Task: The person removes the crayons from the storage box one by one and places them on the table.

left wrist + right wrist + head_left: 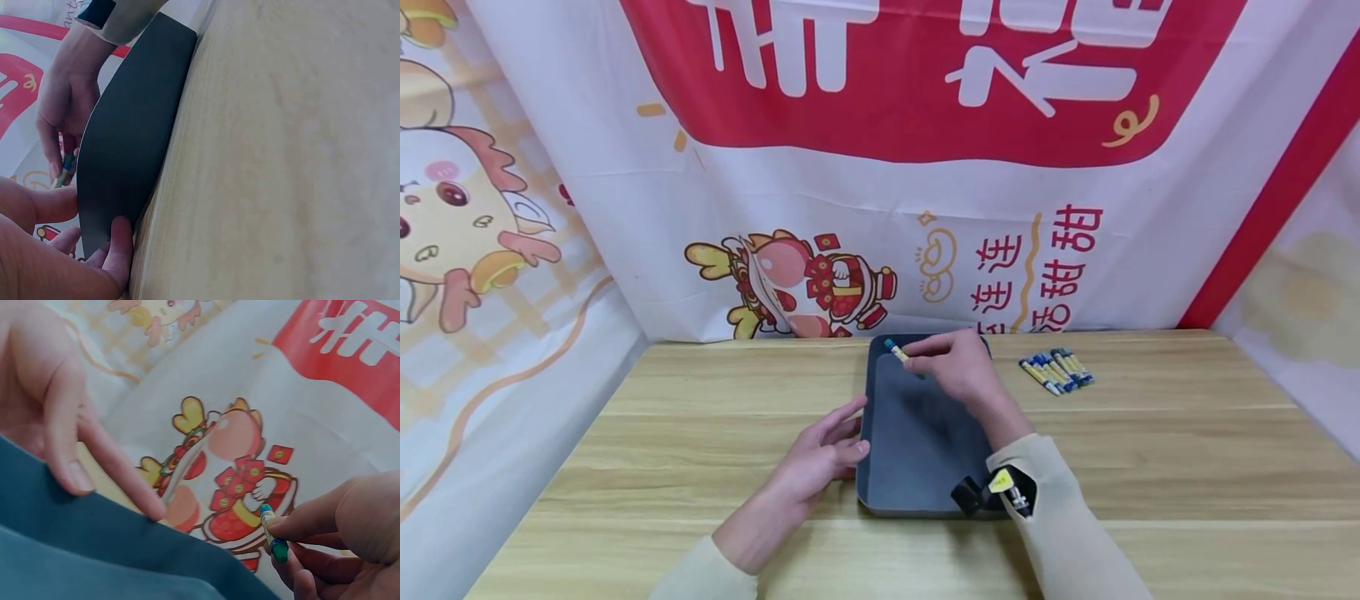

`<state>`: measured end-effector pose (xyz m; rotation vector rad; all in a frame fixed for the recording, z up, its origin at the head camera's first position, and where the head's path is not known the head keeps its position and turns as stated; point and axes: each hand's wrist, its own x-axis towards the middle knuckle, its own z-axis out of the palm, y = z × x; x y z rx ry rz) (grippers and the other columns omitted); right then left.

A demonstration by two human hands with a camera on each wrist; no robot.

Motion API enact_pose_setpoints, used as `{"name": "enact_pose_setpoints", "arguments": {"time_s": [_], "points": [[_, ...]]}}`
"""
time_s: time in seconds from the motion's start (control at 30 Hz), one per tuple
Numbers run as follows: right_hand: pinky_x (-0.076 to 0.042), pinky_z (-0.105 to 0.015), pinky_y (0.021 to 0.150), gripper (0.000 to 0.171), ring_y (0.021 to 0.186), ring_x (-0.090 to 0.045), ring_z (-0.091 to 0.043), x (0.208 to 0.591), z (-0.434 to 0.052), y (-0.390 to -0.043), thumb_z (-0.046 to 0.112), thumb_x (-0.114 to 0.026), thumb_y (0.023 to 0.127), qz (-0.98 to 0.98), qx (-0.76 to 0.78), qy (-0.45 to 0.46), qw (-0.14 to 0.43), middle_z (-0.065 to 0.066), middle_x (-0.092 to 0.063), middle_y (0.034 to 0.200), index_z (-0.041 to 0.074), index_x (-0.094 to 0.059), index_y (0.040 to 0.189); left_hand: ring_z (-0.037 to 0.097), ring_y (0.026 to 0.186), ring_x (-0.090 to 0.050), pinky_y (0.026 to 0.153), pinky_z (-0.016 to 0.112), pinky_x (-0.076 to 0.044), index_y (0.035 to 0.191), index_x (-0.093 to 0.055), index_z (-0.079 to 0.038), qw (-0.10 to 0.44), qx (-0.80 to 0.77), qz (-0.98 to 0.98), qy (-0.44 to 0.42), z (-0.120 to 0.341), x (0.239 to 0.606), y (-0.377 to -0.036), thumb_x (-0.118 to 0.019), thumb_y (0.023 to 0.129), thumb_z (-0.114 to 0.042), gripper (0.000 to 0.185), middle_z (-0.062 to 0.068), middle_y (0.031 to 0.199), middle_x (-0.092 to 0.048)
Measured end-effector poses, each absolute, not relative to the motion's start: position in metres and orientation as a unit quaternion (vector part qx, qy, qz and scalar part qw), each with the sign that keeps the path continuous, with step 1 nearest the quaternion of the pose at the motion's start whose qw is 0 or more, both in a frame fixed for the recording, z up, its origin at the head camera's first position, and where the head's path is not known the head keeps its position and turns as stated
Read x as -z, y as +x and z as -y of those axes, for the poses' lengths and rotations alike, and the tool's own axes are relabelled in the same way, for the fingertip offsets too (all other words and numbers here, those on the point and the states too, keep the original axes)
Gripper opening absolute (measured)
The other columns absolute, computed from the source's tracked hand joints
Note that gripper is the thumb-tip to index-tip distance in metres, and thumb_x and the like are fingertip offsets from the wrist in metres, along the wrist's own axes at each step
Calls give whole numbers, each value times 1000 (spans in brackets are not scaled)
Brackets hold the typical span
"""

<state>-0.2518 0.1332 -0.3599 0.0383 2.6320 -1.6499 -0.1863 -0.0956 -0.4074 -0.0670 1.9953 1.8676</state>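
My right hand (pixel 951 365) pinches a short crayon (pixel 896 350) between thumb and fingers, over the far end of a dark grey tray (pixel 925 450). In the right wrist view the crayon (pixel 274 532) has a pale printed wrapper and green tips. My left hand (pixel 820 450) is at the tray's left side, its fingers extended. Its fingertips meet the rim in the right wrist view, and one finger (pixel 120 240) lies against the outer wall in the left wrist view. The tray sits flat on the wooden table.
Several crayons (pixel 1056 372) with yellow wrappers lie side by side on the wooden table (pixel 1150 450), right of the tray. A printed cloth (pixel 910 192) hangs behind the table's far edge. More patterned cloth lines the left and right sides.
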Motion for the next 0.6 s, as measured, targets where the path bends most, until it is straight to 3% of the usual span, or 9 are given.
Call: {"name": "enact_pose_setpoints", "arguments": {"time_s": [0.37,0.6], "points": [[-46,-40,98,24,116,-65,-26,341,-164,-248,20,-78,97,-830,557,9,-17,-9,-79,124,15,-82,121,34,140,-60,99,42,-58,161,-48,-27,199,-672,-713,-21,96,408,-185,-65,102,-6,65,20,166,-46],[-46,-46,110,31,124,-62,-29,332,-200,-246,24,-78,97,-815,577,47,-37,-13,-74,133,13,-79,126,35,141,-59,100,43,-57,161,-47,-27,198,-671,-715,-18,96,408,-184,-64,102,-6,65,20,166,-46]]}}
